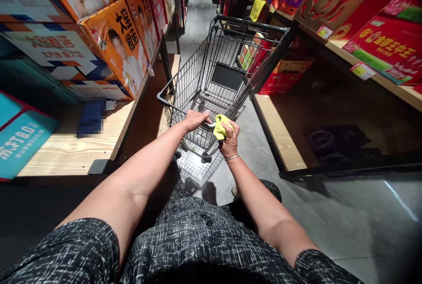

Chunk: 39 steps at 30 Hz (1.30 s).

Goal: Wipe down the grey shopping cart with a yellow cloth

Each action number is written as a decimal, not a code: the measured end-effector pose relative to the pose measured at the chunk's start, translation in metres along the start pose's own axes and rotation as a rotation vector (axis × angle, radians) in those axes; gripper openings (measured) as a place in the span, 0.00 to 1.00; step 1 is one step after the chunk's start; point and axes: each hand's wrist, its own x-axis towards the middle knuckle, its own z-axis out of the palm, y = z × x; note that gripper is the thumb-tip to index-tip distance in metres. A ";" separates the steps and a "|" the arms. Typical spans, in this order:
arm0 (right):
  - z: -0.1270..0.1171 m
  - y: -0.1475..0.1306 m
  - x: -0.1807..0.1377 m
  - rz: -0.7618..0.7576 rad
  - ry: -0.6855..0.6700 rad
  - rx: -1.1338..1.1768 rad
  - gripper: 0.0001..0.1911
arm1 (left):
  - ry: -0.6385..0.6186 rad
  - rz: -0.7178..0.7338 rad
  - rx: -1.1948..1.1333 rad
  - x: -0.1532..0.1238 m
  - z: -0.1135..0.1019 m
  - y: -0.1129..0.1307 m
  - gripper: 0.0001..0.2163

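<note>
From the head camera, looking down, the left hand [195, 120] lies on the handle [211, 124] of a wire shopping cart [217, 77], with its fingers wrapped loosely over the bar. The right hand [228, 140] is just beside it, with its fingers closed tight around a bunched yellow cloth [222, 126], and the cloth is pressed on the same bar. A thin bracelet [231, 158] sits on the right wrist. The cart stands in a narrow aisle with its nose pointing away, and its basket looks bare apart from a dark flap at the far end. On the left, a low wooden shelf [75, 147] runs close to the cart, with orange boxes [121, 51] stacked above it and a teal box [20, 143] at the near end. On the right is another wooden shelf [273, 130] with red boxes [385, 46] above and a red box [283, 77] lying low near the cart's side. The floor [346, 222] is smooth and shiny. I think a few things could go wrong. The cart is on wheels, so a hard rub with the cloth could make it roll off and bump the low red box or a shelf corner. The left hand only rests lightly, so it may not stop the cart in time. The cloth is a small bunch, so it could slip out and drop through the wires or onto the floor. The shiny floor could be slippery for feet too
</note>
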 end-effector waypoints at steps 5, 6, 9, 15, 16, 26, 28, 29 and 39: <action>0.018 0.021 -0.056 0.121 -0.328 -0.023 0.23 | 0.032 -0.012 -0.020 0.000 -0.001 -0.004 0.31; 0.014 0.022 -0.059 0.104 -0.342 -0.033 0.23 | 0.037 0.001 -0.040 0.000 -0.002 -0.006 0.30; -0.005 0.011 -0.044 0.057 -0.225 -0.063 0.24 | 0.043 0.043 -0.108 -0.001 -0.003 -0.008 0.27; -0.031 -0.048 0.022 -0.264 -0.158 -0.164 0.20 | 0.092 0.050 -0.168 -0.004 0.001 -0.007 0.30; -0.031 -0.053 0.029 -0.292 -0.229 -0.202 0.19 | 0.093 0.044 -0.174 -0.004 0.001 -0.007 0.31; -0.057 0.016 0.116 -0.031 -0.277 -0.385 0.23 | 0.014 0.053 -0.047 -0.002 -0.005 -0.011 0.28; -0.059 0.025 0.136 -0.046 -0.290 -0.408 0.26 | -0.011 0.082 0.028 -0.003 -0.006 -0.013 0.25; -0.058 0.026 0.143 -0.076 -0.314 -0.418 0.28 | -0.028 0.091 0.064 -0.003 -0.006 -0.013 0.24; -0.037 -0.005 0.187 -0.205 -0.748 -0.759 0.11 | 0.076 0.103 0.282 0.001 0.011 -0.013 0.21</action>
